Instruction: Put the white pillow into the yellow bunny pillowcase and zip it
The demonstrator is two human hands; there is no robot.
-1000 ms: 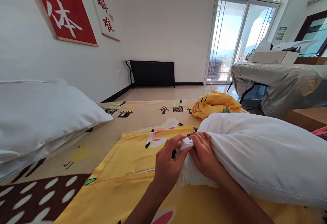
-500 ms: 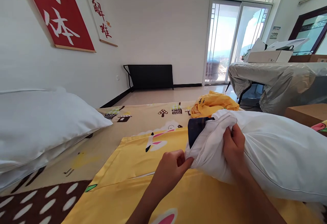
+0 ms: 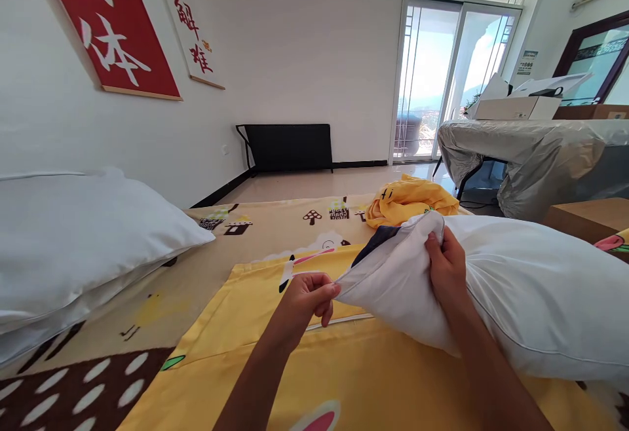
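Observation:
A white pillow [image 3: 540,293] lies at the right on a yellow rabbit-print cover [image 3: 236,359]. My left hand [image 3: 309,297] pinches one corner of the pillow and stretches it out to the left. Closed on the pillow's upper edge, near its other corner, is my right hand [image 3: 447,264]. A dark blue piece of fabric [image 3: 376,242] shows behind the stretched edge. The cover has a long opening with a white strip just below my left hand.
Another white pillow [image 3: 93,241] rests at the left on a patterned beige blanket [image 3: 270,218]. Crumpled orange fabric [image 3: 413,200] lies beyond my right hand. Farther right stand a plastic-covered table [image 3: 535,139] and a cardboard box [image 3: 584,217].
My left hand has moved left and slightly up, drawing the pillow corner out taut. The fabric between the hands is less bunched, and less of the dark blue piece shows.

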